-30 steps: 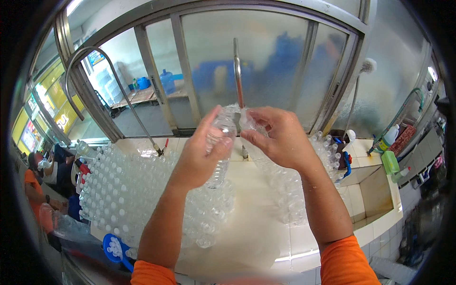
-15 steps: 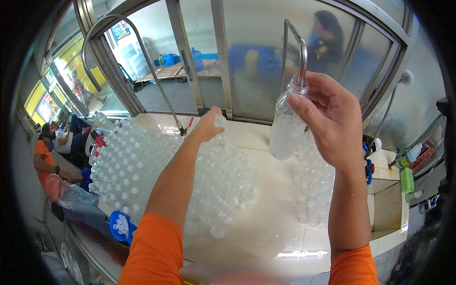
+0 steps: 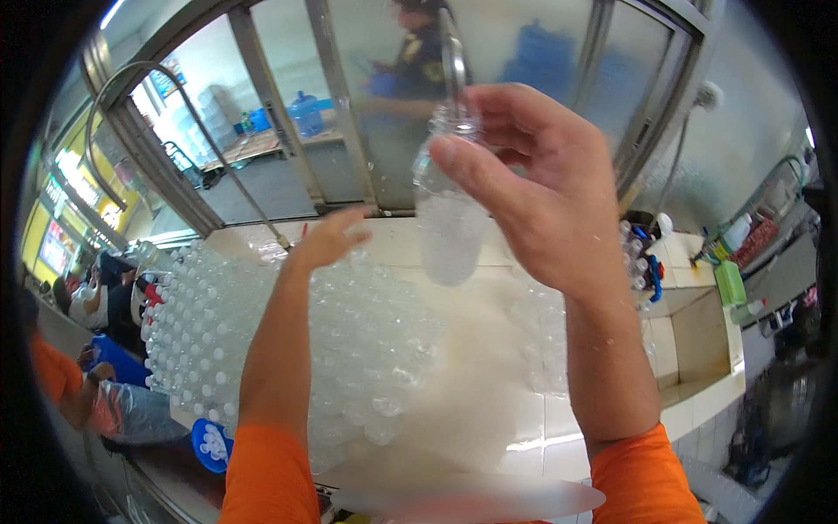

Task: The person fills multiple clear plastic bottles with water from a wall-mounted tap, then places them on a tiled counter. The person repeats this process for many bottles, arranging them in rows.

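Note:
Around the neck of a clear plastic bottle [image 3: 451, 231], my right hand [image 3: 546, 183] is closed, its thumb in front. The bottle hangs upright under a curved metal spout [image 3: 454, 65], whose end reaches to its mouth, and cloudy, bubbly water shows inside. Over the far part of a large cluster of clear bottles [image 3: 367, 349] on the tiled counter, my left hand [image 3: 332, 237] is open, fingers stretched out and nothing in them. White caps top the bottles [image 3: 196, 327] at the cluster's left side.
A second curved metal pipe [image 3: 218, 153] rises behind the cluster. More bottles [image 3: 546, 327] stand to the right, near a tiled basin [image 3: 694, 345]. A blue tub of white caps [image 3: 211, 444] is at the left edge. Behind the glass is a person [image 3: 419, 57]; another in orange [image 3: 57, 375] sits left.
My left hand has let go of the clear bottle it held and opened its fingers. The whole view has swung to the right. My right hand still grips its bottle under the spout.

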Tool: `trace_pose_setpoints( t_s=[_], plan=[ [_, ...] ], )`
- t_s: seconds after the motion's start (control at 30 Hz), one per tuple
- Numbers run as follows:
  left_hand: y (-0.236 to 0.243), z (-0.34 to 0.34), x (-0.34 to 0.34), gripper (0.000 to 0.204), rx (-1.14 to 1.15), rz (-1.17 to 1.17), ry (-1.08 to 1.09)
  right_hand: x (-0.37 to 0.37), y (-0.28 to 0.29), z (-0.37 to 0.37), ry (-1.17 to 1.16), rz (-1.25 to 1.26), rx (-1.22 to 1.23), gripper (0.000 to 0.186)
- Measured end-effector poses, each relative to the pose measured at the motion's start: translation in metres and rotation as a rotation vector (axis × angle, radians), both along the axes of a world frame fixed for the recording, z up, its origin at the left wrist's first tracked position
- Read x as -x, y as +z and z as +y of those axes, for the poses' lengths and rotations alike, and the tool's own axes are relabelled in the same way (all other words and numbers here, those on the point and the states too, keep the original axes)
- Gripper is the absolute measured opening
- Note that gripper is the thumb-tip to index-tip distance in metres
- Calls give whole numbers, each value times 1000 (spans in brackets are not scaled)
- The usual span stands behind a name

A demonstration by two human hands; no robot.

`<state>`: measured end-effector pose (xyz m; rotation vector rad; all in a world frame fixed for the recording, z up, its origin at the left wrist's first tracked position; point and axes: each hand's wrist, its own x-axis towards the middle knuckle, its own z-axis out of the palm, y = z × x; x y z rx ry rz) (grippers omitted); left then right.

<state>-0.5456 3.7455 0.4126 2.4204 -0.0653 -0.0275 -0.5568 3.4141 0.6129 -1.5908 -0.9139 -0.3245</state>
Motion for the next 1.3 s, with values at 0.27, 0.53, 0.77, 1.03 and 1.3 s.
trace_pose_setpoints(
  t_s=[0.27,0.53,0.77,1.03,1.3],
  plan=[
    [154,-160,57,72,655,-732,-258,-15,5,-19,168,10,-109,40],
    [177,-181,72,69,457,-781,-111,-57,-170,-115,-450,110,1051,43],
    [179,-194,78,66,295,-871,34,-54,-249,-136,-473,73,1217,43],
    [180,-195,81,66,226,-853,82,-46,-142,-103,-443,-72,409,37],
    [178,-195,88,71,291,-794,56,-13,-20,-47,-91,-102,-44,38]
  ],
)
